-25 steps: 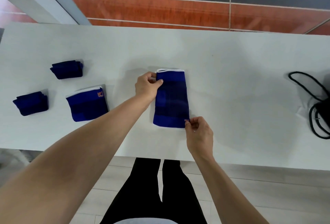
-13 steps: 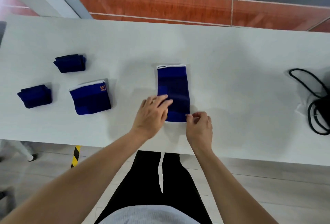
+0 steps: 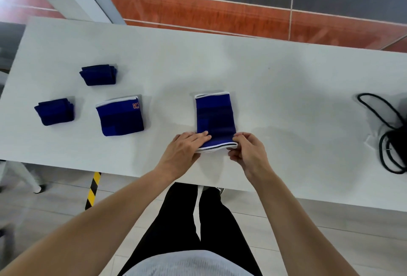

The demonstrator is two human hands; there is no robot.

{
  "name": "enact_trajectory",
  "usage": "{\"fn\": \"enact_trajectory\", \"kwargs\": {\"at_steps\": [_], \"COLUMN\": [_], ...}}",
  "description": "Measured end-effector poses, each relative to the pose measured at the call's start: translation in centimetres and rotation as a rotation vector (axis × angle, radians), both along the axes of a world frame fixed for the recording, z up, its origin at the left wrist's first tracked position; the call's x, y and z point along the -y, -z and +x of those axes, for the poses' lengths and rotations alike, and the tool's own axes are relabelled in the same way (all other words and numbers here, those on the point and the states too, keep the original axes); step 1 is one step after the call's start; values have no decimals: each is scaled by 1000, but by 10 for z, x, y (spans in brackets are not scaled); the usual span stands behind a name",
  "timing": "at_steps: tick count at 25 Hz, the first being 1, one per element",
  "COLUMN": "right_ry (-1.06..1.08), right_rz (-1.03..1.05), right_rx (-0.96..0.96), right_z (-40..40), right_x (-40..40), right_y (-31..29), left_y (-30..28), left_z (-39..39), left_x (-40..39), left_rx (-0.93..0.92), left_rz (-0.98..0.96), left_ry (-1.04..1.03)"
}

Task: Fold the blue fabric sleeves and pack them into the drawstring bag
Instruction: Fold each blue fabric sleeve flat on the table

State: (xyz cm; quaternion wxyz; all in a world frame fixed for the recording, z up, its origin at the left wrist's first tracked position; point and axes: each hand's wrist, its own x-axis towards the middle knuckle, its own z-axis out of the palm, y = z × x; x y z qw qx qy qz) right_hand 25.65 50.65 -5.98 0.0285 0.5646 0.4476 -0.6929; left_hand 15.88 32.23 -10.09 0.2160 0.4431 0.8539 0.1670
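Four blue fabric sleeves lie on a white table (image 3: 275, 82). The sleeve being worked (image 3: 214, 119) lies flat near the table's middle, long axis running away from the person, with a white-trimmed edge at its far end and another at its near end. The left hand (image 3: 187, 148) rests on the near left corner, fingers extended flat over the fabric and thumb tucked beneath the raised edge. The right hand (image 3: 247, 150) pinches the near right corner between thumb and fingertips; the near edge is lifted slightly off the table, showing two white-trimmed layers. To the left, well apart, lie the other three: one half-folded sleeve (image 3: 120, 116) with a white trim along its far edge and a small orange mark at its far right corner, and two compact dark bundles, the far bundle (image 3: 98, 74) and the left bundle (image 3: 54, 111). None of these three touch each other. At the table's right edge lies one black drawstring bag (image 3: 399, 143), partly cut off by the frame, with its black cord (image 3: 374, 108) looped on the tabletop.
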Motion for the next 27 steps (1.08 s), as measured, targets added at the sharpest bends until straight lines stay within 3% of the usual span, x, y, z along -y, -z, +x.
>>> {"fn": "enact_trajectory", "kwargs": {"at_steps": [2, 4, 6, 8, 12, 14, 20, 22, 25, 27], "right_ry": [-168, -644, -944, -929, -784, -735, -669, -636, -674, -737], "right_rz": [136, 640, 953, 963, 629, 571, 617, 641, 707, 851], "right_rx": [-56, -42, -103, -146, -63, 19, 145, 178, 204, 209], "right_z": [13, 31, 37, 31, 7, -4, -24, -27, -30, -30], "right_x": [-9, -18, -21, -18, -13, -11, -2, 1, 5, 10], "right_y": [5, 14, 21, 24, 24, 28, 36, 36, 37, 38], "left_y": [-4, -12, -21, -32, -27, -19, -10, -13, -7, 6], "left_z": [-1, -5, -9, -11, -26, -34, -30, -20, 0, 13], "left_x": [2, 4, 6, 5, 3, -1, -18, -21, -19, -14], "left_rx": [110, 139, 179, 304, 664, 750, 533, 334, -155, -257], "left_rz": [120, 158, 163, 135, 142, 138, 108, 175, 177, 22], "left_ry": [-99, -120, -94, -153, -503, -623, -832, -851, -483, -259]}}
